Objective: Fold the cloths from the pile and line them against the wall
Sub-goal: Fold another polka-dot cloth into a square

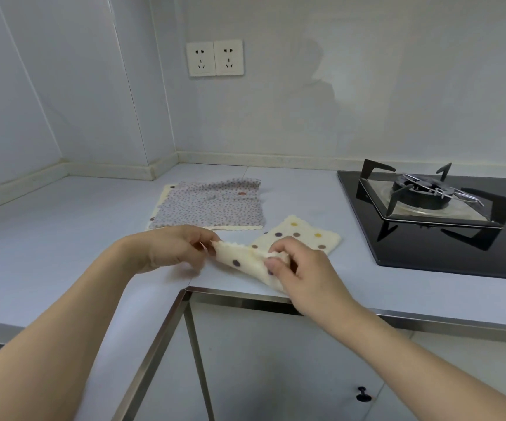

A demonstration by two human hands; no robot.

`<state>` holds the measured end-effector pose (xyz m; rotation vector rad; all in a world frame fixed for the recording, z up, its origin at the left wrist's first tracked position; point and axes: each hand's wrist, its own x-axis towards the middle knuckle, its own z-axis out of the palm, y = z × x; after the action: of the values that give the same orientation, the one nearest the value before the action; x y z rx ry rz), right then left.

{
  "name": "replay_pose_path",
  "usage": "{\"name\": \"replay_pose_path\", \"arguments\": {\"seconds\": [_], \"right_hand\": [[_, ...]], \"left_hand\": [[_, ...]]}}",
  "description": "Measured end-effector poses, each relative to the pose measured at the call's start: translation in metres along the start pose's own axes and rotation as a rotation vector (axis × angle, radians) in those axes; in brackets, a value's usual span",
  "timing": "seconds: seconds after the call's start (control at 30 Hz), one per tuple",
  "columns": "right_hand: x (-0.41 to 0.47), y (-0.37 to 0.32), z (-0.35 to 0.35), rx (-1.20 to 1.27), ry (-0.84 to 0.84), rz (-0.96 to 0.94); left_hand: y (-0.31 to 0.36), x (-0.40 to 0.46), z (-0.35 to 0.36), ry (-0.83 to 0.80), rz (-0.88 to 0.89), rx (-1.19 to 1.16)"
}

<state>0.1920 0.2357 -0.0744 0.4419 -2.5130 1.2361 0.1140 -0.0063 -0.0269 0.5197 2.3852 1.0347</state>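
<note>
A person stands at the inner corner of a pale kitchen counter [63, 226], both bare forearms reaching out over its metal-trimmed front edge. The left hand [166, 247] pinches one corner of a cream polka-dot cloth [300, 235] between thumb and fingertips, lifting that edge just clear of the worktop. The right hand [300, 278] grips the same cloth a little further along the near edge, its fingers curled over the fabric and the thumb tucked beneath. Between the two hands the raised strip of cloth shows a scalloped hem and a single purple dot. The far half of the cloth lies flat on the counter, its yellow, brown and purple spots facing up, with its far corner near the black glass hob [446, 256].

Just behind the hands, toward the wall, a small pile of cloths [209, 205] rests on the worktop: a grey cloth with small dark speckles lies uppermost, slightly rumpled along its far edge, over a cream one whose border peeks out at the left and near sides. The pile sits apart from the wall's low upstand.

On the hob to the right, a gas burner [418, 192] sits under black pan supports. A double wall socket [214, 57] is fixed above the counter. Below the worktop, a white cabinet door carries a small dark knob [363, 395].
</note>
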Motion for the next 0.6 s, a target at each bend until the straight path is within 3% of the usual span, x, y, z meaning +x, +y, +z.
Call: {"name": "replay_pose_path", "arguments": {"seconds": [0.23, 0.37, 0.47, 0.6], "right_hand": [[0.016, 0.021, -0.026, 0.308, 0.109, 0.249], [0.037, 0.043, -0.054, 0.268, 0.171, 0.270], [0.053, 0.064, -0.069, 0.114, 0.180, 0.290], [0.064, 0.090, -0.072, -0.139, 0.083, 0.333]], "left_hand": [[0.020, 0.031, 0.026, 0.185, 0.148, -0.216], [0.049, 0.065, 0.040, 0.374, 0.129, -0.211], [0.069, 0.103, 0.052, 0.510, 0.058, -0.060], [0.066, 0.139, 0.067, 0.542, -0.050, 0.363]]}}
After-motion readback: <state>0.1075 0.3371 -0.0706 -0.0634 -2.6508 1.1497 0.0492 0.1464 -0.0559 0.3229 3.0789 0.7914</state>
